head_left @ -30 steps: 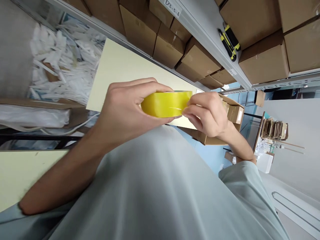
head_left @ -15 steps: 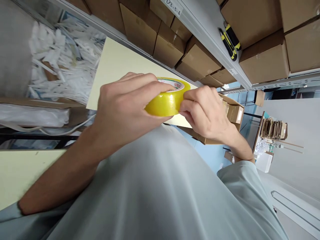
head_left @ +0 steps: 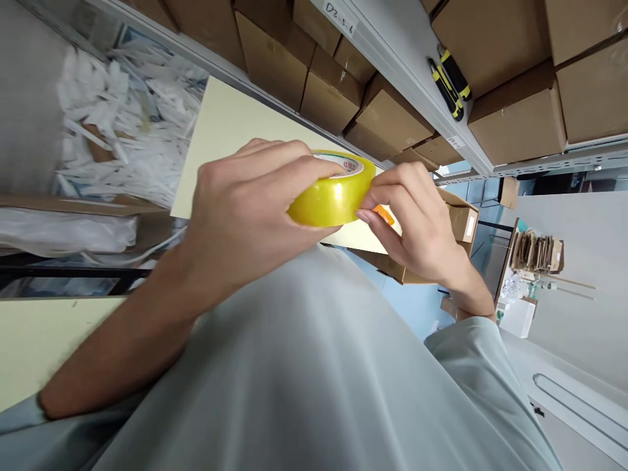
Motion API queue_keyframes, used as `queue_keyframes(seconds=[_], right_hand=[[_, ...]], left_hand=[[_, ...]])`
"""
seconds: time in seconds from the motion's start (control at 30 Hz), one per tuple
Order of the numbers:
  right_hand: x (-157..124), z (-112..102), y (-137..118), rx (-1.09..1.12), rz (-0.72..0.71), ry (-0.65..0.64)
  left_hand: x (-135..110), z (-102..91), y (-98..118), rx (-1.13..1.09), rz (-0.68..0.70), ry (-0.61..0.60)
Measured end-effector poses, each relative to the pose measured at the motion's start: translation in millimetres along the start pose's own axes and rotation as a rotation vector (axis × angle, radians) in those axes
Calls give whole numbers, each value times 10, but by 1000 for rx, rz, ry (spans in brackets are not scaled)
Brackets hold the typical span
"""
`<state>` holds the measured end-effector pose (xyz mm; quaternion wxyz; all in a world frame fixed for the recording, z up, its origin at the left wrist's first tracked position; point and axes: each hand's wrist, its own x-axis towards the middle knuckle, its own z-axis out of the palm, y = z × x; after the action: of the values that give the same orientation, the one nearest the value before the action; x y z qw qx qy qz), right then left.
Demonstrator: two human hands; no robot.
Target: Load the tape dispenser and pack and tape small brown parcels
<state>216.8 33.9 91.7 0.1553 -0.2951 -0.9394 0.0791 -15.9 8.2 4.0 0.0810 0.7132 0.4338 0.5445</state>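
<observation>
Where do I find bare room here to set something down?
Bare cream tabletop shows between the left hand, white scraps and shelved boxes; another cream patch borders the left forearm. Crowded: around the yellow tape roll and right hand.

Between my left hand [head_left: 250, 190] and the left edge of the tabletop [head_left: 230, 114] an open strip leaves me room to pass; along the far edge the shelf [head_left: 196, 54], packed with cardboard boxes [head_left: 333, 91], walls me off. The tape roll [head_left: 328, 201] fills the gap between my hands, an orange thing [head_left: 385, 214] shows behind my right hand [head_left: 419, 219], and a carton [head_left: 415, 275] crowds the right end
</observation>
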Motion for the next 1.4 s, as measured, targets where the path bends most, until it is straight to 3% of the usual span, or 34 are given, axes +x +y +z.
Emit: queue_keyframes(seconds=[0.1,0.23,0.33,0.4,0.57,0.7,0.83,0.93,1.1,1.23,1.3,1.4], right_hand=[[-101,131,129,-55,-89,-75],[-126,216,229,-87,-207,-15],[-50,169,186,-59,-195,172],[17,109,130,-12,-135,219],[122,10,26,156,-36,116],[141,81,-5,-20,-4,69],[122,267,84,-267,-191,141],[83,374,185,-267,-285,188],[138,273,170,-9,-22,96],[277,98,68,169,-13,91],[307,84,43,136,-2,45],[281,182,62,-91,-82,21]], left_hand=[[6,3,24,-112,-104,-69],[22,3,45,-286,-268,-129],[34,2,19,-255,-221,-115],[41,1,-6,-208,-168,-103],[32,48,-57,-35,-83,-36],[15,103,-91,43,-44,29],[38,80,-83,-15,-124,-4],[65,41,-58,-112,-252,-85],[84,19,-57,-64,-206,-63],[80,41,-93,88,-139,-51],[67,57,-114,131,-96,-20],[44,51,-120,141,-70,-9]])
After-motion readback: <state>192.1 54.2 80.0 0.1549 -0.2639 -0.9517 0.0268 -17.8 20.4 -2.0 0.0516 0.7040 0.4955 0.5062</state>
